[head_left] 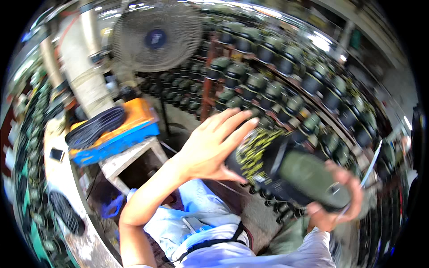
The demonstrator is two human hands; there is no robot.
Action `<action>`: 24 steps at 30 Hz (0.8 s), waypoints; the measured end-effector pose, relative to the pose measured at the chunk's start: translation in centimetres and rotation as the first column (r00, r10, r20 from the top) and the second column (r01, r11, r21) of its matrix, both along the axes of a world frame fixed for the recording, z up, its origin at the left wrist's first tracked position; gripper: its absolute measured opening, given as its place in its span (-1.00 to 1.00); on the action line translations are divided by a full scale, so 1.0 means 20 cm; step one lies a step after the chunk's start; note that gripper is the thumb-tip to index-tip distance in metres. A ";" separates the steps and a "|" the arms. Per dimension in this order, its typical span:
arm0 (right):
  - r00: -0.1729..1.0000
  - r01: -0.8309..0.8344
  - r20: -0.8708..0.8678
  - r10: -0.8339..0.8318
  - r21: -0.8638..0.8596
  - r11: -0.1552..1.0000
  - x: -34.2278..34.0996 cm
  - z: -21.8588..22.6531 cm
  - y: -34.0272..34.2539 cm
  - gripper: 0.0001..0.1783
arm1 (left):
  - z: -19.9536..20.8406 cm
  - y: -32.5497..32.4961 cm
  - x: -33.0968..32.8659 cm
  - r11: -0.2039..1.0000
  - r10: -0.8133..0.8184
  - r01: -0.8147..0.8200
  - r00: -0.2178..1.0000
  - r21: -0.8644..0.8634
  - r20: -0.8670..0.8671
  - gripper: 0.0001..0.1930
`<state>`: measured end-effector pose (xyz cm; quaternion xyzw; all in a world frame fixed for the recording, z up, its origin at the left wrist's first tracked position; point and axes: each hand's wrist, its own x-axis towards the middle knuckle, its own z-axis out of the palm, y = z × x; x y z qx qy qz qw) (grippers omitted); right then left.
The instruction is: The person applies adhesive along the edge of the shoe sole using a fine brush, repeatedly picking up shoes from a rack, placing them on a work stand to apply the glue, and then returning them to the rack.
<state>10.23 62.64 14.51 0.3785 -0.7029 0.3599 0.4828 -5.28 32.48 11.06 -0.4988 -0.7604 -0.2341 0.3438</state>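
Note:
A dark shoe [297,172] with a green panel and yellow-and-black patterning is tilted in front of me, slightly blurred. My right hand [328,219] grips its right end, fingers curled round the edge and thumb beneath. At the patterned end, my left hand [208,145] is open with fingers stretched out and spread. The left thumb points under that end; whether the hand presses on the shoe I cannot tell. Part of a knobbed underside shows along the shoe's lower edge.
A large fan [154,40] stands ahead. Racks [208,85] hold many green-and-black shoes. To the left, black soles [96,129] lie on an orange-and-blue box [118,138]. Another sole [67,212] and a phone-like object [56,154] rest on a worn bench [82,190].

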 end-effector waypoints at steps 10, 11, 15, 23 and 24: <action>0.664 -0.741 0.318 0.677 0.152 0.655 -1.16 -0.15 -1.39 -0.12 | -0.41 -1.31 0.59 0.410 0.911 -0.906 0.411 0.101 -0.010 0.18; 0.597 -0.746 0.418 0.685 -0.026 0.666 -1.29 -0.26 -1.59 -0.04 | -0.38 -1.41 0.67 0.257 0.966 -0.964 0.258 0.066 -0.006 0.20; 0.602 -0.621 0.664 0.443 0.041 0.782 -1.86 -0.61 -1.97 -0.05 | -0.22 -1.75 0.56 0.086 0.994 -0.996 0.086 -0.004 -0.063 0.14; 0.405 -0.775 0.760 0.509 -0.010 0.632 -1.91 -0.66 -2.07 0.03 | -0.02 -1.98 0.25 0.229 0.963 -0.910 0.263 -0.347 -0.055 0.13; 0.345 -0.790 0.783 0.517 -0.056 0.611 -1.93 -0.66 -2.06 0.02 | -0.01 -1.99 0.18 0.310 0.934 -0.882 0.353 -0.355 -0.061 0.13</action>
